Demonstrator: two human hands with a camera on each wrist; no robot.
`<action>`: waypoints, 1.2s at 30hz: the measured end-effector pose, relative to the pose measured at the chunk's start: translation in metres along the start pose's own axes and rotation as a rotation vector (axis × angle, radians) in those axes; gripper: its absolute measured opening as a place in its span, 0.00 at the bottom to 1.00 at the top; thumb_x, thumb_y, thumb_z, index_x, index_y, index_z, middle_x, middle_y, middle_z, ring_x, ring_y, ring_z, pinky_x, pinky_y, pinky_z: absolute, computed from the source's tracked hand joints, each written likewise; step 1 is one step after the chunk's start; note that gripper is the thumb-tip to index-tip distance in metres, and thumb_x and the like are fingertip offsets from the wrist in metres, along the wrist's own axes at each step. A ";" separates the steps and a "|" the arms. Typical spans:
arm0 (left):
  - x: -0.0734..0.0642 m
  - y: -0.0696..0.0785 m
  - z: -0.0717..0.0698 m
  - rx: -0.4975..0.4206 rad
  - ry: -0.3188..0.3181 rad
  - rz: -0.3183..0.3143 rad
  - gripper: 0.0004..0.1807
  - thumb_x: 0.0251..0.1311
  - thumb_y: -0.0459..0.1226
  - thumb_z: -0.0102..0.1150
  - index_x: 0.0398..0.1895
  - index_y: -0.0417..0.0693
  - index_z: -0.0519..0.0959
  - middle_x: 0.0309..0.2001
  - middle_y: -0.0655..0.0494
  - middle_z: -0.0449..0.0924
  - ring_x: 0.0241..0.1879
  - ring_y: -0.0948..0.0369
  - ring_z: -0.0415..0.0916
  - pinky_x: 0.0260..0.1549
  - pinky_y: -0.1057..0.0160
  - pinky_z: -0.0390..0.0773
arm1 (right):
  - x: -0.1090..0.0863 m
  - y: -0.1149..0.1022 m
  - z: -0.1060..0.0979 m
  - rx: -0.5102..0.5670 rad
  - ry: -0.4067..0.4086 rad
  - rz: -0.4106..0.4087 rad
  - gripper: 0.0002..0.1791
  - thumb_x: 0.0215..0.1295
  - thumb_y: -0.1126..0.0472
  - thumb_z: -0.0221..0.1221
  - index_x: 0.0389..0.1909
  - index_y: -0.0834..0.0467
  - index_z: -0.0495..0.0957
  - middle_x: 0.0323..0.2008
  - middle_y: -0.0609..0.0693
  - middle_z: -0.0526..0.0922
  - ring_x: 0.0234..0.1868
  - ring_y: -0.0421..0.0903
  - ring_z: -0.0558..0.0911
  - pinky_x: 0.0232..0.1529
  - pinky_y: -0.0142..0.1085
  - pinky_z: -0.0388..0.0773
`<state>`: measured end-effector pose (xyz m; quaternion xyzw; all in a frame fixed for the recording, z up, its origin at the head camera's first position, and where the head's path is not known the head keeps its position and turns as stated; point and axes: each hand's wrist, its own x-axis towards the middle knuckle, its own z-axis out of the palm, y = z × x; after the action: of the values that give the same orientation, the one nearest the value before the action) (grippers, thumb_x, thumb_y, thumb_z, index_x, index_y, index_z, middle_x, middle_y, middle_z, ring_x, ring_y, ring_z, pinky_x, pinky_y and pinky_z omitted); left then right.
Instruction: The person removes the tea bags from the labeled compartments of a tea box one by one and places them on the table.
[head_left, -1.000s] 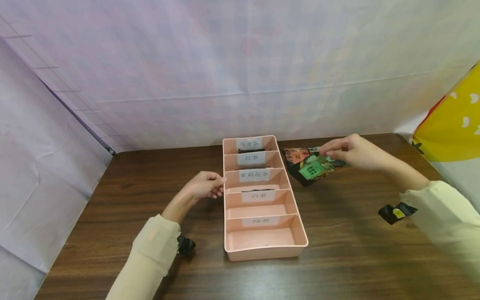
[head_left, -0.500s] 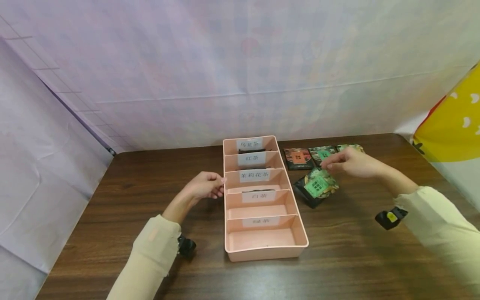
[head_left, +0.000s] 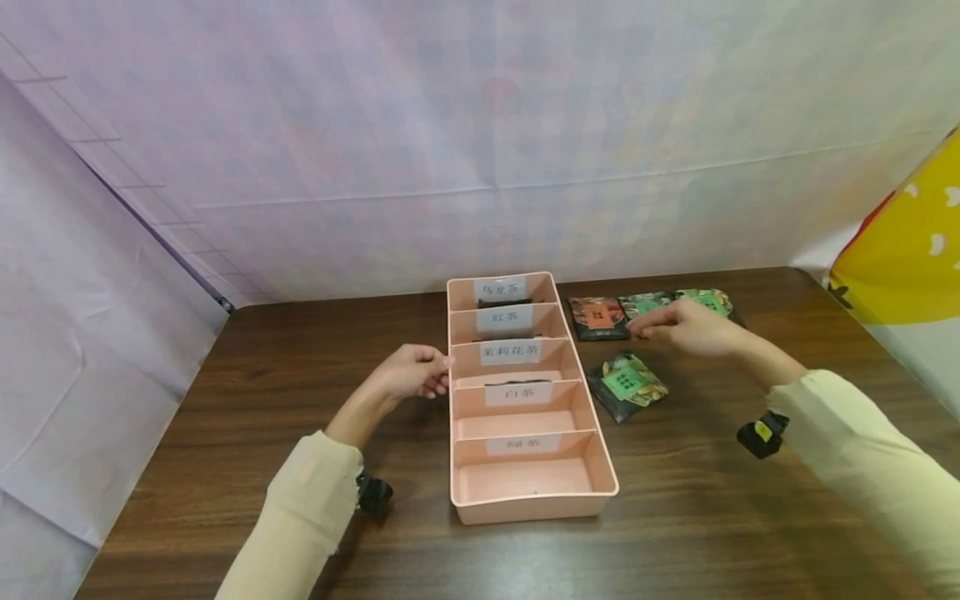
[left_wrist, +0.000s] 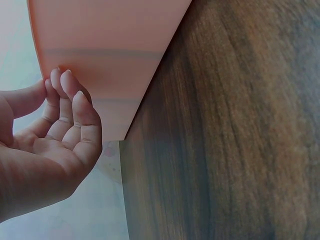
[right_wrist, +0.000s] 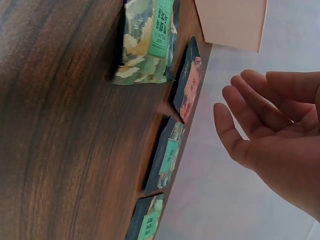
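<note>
A pink divided storage box with paper labels stands on the table, its five-part row running away from me. My left hand pinches its left rim between thumb and fingertips; the left wrist view shows the fingers against the outer wall. Black tea sachets show behind some dividers. To the right of the box lies a black sachet with a green label. Over the row behind it hovers my right hand, fingers loosely bent and holding nothing. It partly covers the middle sachet in the head view.
An orange-labelled sachet and another green-labelled one lie at either end of the back row. A pale curtain hangs behind the wooden table. Yellow patterned cloth hangs at the right.
My right hand has brought the green-labelled sachet from the back row toward me, laid it beside the box and let go, then moved slightly back and left. The left hand stays at the rim.
</note>
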<state>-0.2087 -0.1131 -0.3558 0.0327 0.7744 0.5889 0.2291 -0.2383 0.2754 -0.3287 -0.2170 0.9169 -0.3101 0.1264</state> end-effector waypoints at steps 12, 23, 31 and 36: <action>0.000 0.000 0.001 -0.005 0.002 0.008 0.13 0.67 0.32 0.44 0.38 0.24 0.70 0.22 0.55 0.72 0.20 0.65 0.71 0.21 0.71 0.71 | -0.019 0.003 0.008 0.070 -0.092 0.024 0.14 0.67 0.64 0.49 0.42 0.69 0.79 0.39 0.59 0.81 0.41 0.54 0.80 0.41 0.42 0.76; 0.001 0.000 -0.001 -0.005 0.002 0.002 0.12 0.67 0.32 0.45 0.38 0.25 0.70 0.22 0.54 0.72 0.21 0.64 0.71 0.21 0.71 0.72 | -0.033 0.020 0.016 0.138 -0.243 0.054 0.11 0.62 0.68 0.51 0.34 0.69 0.80 0.33 0.56 0.82 0.34 0.47 0.80 0.36 0.36 0.78; 0.001 0.000 -0.001 -0.006 -0.002 0.000 0.12 0.67 0.32 0.45 0.39 0.25 0.70 0.22 0.54 0.72 0.21 0.64 0.71 0.22 0.71 0.72 | -0.029 0.027 0.017 0.123 -0.185 0.141 0.12 0.64 0.67 0.49 0.37 0.70 0.79 0.35 0.57 0.82 0.34 0.48 0.79 0.33 0.37 0.78; 0.001 0.000 0.000 -0.004 -0.002 0.005 0.13 0.67 0.32 0.45 0.39 0.24 0.70 0.22 0.54 0.72 0.21 0.64 0.71 0.22 0.71 0.72 | -0.020 0.028 0.016 0.114 -0.154 0.161 0.13 0.65 0.66 0.49 0.41 0.71 0.77 0.37 0.59 0.81 0.36 0.49 0.79 0.34 0.39 0.78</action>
<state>-0.2099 -0.1124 -0.3558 0.0350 0.7727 0.5912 0.2284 -0.2239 0.2971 -0.3567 -0.1584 0.8998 -0.3333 0.2329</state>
